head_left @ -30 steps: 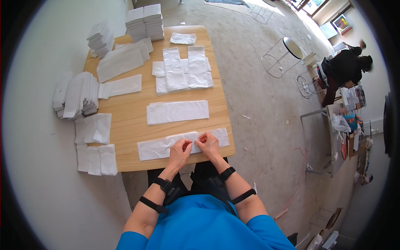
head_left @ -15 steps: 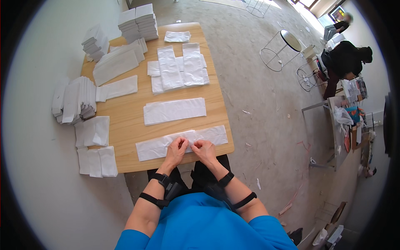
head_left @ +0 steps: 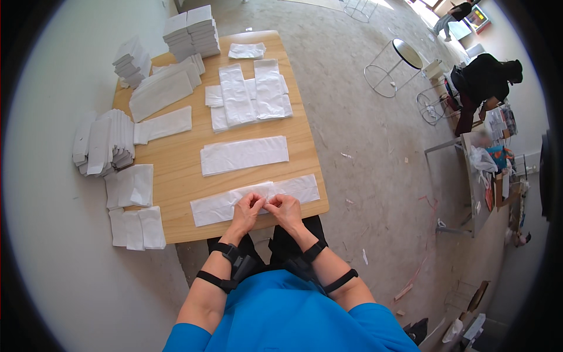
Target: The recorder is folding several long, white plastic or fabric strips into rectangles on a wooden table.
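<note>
Two long flat pieces of thin white plastic, which look like folded bags, lie end to end along the near table edge. The left folded bag (head_left: 214, 208) overlaps the right folded bag (head_left: 300, 188) in the middle. My left hand (head_left: 247, 211) is closed, thumb and fingertips pinched at the near edge of the left one, by the overlap. Beside it my right hand (head_left: 285, 212) pinches at the same spot, its fingertips almost touching the left ones. The fingers cover the bit of plastic between them. Just beyond lies another flat white stack (head_left: 245, 155).
On the wooden table (head_left: 176, 185) are crossed white bundles (head_left: 267, 97), a pile of folded white boxes (head_left: 108, 141) and taller box stacks (head_left: 190, 32) along the wall. A round stool (head_left: 406, 54), a bending person (head_left: 484, 82) and a cluttered grey table (head_left: 478, 193) are to the right.
My right hand has shifted slightly left, bringing its fingertips closer to my left hand's. In the background, a person by the screen has moved and the bending person's arm has shifted.
</note>
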